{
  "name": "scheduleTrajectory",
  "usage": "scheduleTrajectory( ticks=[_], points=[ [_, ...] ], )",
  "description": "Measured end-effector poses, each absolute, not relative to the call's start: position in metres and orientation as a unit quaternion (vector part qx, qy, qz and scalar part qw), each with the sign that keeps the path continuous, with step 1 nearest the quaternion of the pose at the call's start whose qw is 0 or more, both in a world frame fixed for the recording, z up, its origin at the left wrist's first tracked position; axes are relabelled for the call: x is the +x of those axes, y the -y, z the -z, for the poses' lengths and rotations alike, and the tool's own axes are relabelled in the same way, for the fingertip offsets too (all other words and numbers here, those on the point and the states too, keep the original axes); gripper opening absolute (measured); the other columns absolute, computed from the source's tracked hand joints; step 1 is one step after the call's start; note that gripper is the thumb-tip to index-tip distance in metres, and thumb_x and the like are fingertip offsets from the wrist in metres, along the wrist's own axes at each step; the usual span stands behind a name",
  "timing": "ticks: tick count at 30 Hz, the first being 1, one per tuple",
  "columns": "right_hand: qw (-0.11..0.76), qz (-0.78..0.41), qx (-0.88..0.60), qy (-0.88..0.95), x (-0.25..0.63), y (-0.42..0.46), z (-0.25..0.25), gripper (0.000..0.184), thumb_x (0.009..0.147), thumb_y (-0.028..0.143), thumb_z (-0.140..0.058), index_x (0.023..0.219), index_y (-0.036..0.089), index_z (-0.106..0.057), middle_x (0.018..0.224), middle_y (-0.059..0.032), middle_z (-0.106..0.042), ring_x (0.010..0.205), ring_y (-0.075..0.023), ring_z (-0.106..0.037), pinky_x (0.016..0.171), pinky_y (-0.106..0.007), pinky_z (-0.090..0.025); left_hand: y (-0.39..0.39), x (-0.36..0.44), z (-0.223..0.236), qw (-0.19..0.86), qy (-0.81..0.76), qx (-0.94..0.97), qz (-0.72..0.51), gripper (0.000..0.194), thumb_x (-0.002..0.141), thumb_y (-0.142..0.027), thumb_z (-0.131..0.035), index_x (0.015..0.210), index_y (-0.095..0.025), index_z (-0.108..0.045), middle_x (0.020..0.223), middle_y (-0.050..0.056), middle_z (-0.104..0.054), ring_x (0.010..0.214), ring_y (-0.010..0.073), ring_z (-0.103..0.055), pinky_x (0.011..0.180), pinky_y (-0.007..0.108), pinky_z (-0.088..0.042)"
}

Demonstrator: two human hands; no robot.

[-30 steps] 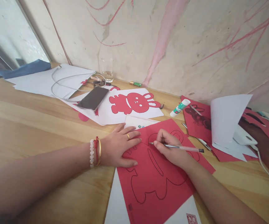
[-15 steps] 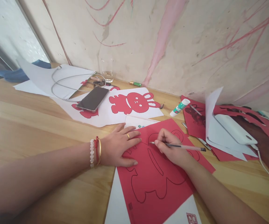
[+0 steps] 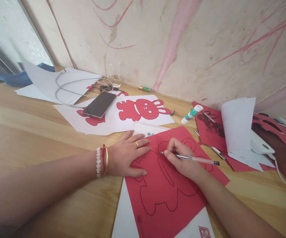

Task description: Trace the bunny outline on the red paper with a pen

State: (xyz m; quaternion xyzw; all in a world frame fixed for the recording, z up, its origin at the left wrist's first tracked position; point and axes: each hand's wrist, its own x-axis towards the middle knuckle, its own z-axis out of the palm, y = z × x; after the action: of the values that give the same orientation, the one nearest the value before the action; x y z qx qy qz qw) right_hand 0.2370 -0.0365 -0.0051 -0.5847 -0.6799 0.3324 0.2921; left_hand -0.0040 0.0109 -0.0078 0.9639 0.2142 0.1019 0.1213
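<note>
My right hand (image 3: 181,157) grips a clear-barrelled pen (image 3: 200,159), its tip on the red paper (image 3: 163,185). A rabbit outline in dark line covers much of that sheet; my right hand hides part of its head. Flat on the sheet's left edge lies my left hand (image 3: 131,155), fingers spread and holding nothing. White paper (image 3: 120,211) shows beneath the red sheet. Beyond my hands, a red rabbit cutout (image 3: 145,109) rests on another white sheet, with a second red shape (image 3: 93,121) partly hidden under a phone (image 3: 99,104).
A glue stick (image 3: 192,114) stands tilted at the back right. Red sheets, curled white paper (image 3: 238,125) and a white corded device (image 3: 261,143) lie at the right. At the back are a glass (image 3: 115,80), keys (image 3: 105,86) and a looped cable (image 3: 58,89), before a scribbled wall.
The loose white paper at the right has flopped over to the right, covering more of the white device. Both hands and the pen stay in nearly the same place.
</note>
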Motion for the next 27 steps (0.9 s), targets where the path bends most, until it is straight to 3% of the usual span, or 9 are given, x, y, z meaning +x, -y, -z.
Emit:
scheduleTrajectory(
  ticks=[9, 27],
  points=[
    [0.272, -0.317, -0.595, 0.687, 0.2375, 0.0354, 0.0055, 0.021, 0.084, 0.024, -0.052, 0.070, 0.023, -0.036, 0.062, 0.0060, -0.039, 0.055, -0.0117, -0.037, 0.051, -0.024, -0.031, -0.0118, -0.0033, 0.0085, 0.122, -0.216, 0.963, -0.104, 0.063, 0.083, -0.058, -0.054, 0.130, -0.016, -0.052, 0.141, 0.015, -0.047, 0.134, 0.0363, -0.033, 0.110, 0.060, -0.018],
    [0.263, -0.341, -0.582, 0.690, 0.2370, 0.0350, 0.0016, 0.022, 0.084, 0.021, -0.049, 0.070, 0.023, -0.033, 0.062, 0.0064, -0.035, 0.055, -0.0112, -0.032, 0.051, -0.024, -0.028, -0.0117, -0.0032, 0.0081, 0.120, -0.214, 0.964, -0.104, 0.064, 0.083, -0.058, -0.055, 0.130, -0.014, -0.052, 0.140, 0.015, -0.047, 0.134, 0.0358, -0.034, 0.110, 0.059, -0.018]
  ],
)
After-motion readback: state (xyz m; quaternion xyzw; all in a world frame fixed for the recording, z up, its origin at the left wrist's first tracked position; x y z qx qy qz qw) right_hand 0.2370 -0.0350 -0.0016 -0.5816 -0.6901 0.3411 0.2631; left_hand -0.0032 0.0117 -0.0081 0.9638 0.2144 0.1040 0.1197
